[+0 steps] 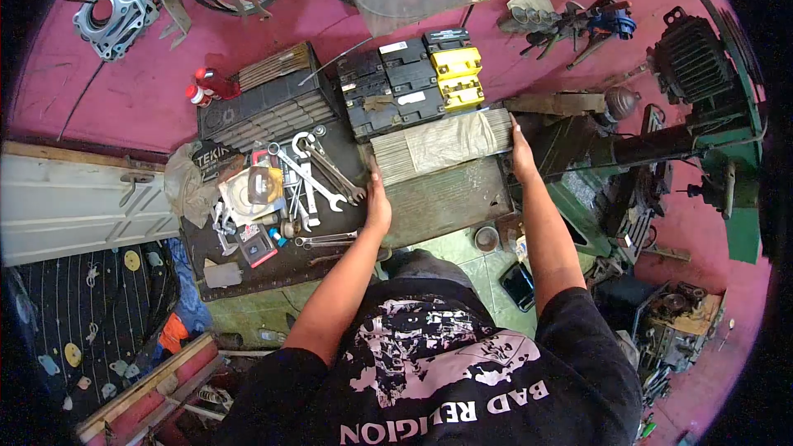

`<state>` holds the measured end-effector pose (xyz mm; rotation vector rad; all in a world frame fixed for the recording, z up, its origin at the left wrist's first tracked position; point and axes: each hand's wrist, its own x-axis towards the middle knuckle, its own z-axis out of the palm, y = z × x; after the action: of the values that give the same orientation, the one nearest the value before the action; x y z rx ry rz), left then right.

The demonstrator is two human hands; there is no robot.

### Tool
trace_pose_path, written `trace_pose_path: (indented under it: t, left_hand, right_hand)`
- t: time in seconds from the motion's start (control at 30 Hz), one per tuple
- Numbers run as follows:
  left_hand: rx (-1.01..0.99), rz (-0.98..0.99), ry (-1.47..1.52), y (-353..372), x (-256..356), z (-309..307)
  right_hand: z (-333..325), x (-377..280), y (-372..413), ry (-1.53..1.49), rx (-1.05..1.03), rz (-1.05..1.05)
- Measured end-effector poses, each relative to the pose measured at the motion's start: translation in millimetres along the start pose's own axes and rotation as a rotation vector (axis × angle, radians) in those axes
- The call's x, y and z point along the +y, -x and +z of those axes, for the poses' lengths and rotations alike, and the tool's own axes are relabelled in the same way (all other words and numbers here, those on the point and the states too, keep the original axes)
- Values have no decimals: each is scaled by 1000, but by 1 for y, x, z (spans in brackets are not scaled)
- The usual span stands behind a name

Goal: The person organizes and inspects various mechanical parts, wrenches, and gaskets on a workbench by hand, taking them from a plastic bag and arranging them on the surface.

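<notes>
On the far left of the black mat, a crumpled bag shows the letters "TEKIR", with the rest folded out of sight, and just right of it lies a loose pile of spanners. Next comes the left hand, its palm pressed against the left end of the ribbed grey block and its fingers wrapped narrowly around the lower corner. The block rests on a dull grey slab at the middle of the work area. It lies just in front of a row of batteries, black ones and a yellow one, whose labels are too small to read. The right hand clamps the block's right end, so it is held squeezed between both hands. I judge the step to be handling the block by its ends, lifting or seating it on the slab. Any move from here calls for even pressure from both sides and a level carry past the spanners and batteries. The person's black shirt reads "BAD RELIGION"
</notes>
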<state>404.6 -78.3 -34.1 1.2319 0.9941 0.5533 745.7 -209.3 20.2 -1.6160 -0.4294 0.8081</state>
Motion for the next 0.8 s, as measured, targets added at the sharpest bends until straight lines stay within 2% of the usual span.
trace_pose_path:
  t: [0.07, 0.1, 0.2, 0.27, 0.33, 0.4, 0.47, 0.53, 0.6, 0.67, 0.73, 0.8]
  left_hand:
    - [-9, 10, -33, 2, 0, 3]
    - [-13, 16, -49, 2, 0, 2]
    - [-19, 31, -99, 1, 0, 1]
    - [-26, 39, -131, 1, 0, -1]
    - [-31, 50, -165, 2, 0, -1]
    - [-30, 67, -197, 1, 3, -4]
    - [-32, 80, -232, 0, 5, -5]
    - [-29, 93, -264, -2, 8, -6]
    - [-19, 108, -294, -1, 13, -5]
    - [1, 118, -307, 4, 20, -14]
    - [-38, 254, -347, 24, 40, -27]
    - [7, 338, -381, 34, 42, -46]
  right_hand:
    - [1, 11, -6, 4, -36, -53]
    - [10, -7, 6, -9, -8, -19]
    - [4, -7, 2, -94, -4, 3]
    - [5, -7, 3, -71, 9, -5]
    - [4, -1, 1, 74, -25, -72]
    - [4, -7, 4, 39, -48, -63]
    - [11, -30, 16, 69, -12, 65]
    - [-1, -9, 2, 102, -36, 25]
    - [-1, 4, -7, 163, 58, -158]
    - [3, 5, 6, 709, 407, -81]
    - [36, -12, 36, 946, 672, -62]
    - [62, -8, 65, 924, 726, -230]
